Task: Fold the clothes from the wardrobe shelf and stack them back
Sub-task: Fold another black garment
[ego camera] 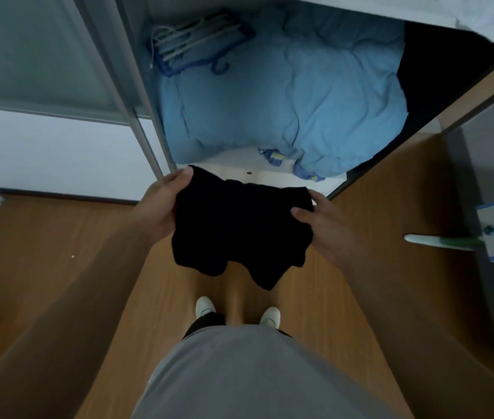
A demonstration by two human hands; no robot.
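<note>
Room: wood floor (58, 252) before an open wardrobe (145, 110); a blue duvet (285, 101) fills its bottom, with hangers (200, 40) lying on the duvet's far left.
Garment (239, 225): black and matte. The dim light hides seams and type. Its lower edge is uneven and hangs in lobes.
Place: held in the air between both hands, just in front of the wardrobe's edge, above white shoes (206, 306).
Axis: top edge runs left to right, left end higher. The cloth hangs downward, lowest tip right of centre.
Left hand (161, 204): grips the top left corner, thumb on top, fingers behind the cloth.
Right hand (321, 228): pinches the right edge, thumb on the near face.
</note>
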